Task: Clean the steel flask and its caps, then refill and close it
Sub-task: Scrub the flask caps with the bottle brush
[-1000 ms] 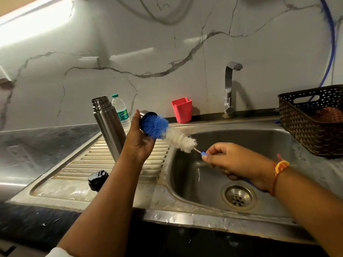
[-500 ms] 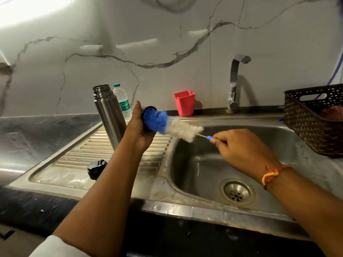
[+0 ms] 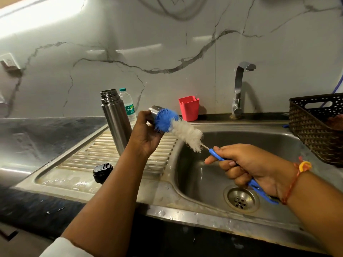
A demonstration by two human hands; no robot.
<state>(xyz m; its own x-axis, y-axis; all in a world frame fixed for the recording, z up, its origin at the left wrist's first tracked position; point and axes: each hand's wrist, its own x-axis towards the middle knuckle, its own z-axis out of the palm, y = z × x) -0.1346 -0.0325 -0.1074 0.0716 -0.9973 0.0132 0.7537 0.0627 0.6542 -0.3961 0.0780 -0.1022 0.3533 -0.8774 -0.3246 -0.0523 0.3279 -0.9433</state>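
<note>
The open steel flask (image 3: 115,121) stands upright on the ribbed drainboard (image 3: 89,158). My left hand (image 3: 146,134) grips the steel outer cap (image 3: 154,113) just right of the flask, its mouth facing right. The blue tip of a bottle brush (image 3: 165,120) sits in that mouth, with white bristles (image 3: 188,135) trailing out of it. My right hand (image 3: 248,167) holds the brush's blue handle (image 3: 217,156) over the sink basin. A black inner cap (image 3: 102,172) lies on the drainboard's front part.
A plastic water bottle (image 3: 129,106) stands behind the flask. A red cup (image 3: 189,108) and the tap (image 3: 239,89) are at the back of the sink (image 3: 250,138). A dark woven basket (image 3: 319,127) sits at the right. The drain (image 3: 241,200) is below my right hand.
The brush's blue tip has stayed at the cap's mouth while my right hand has drawn back and lower over the basin. The cap's steel side now shows more.
</note>
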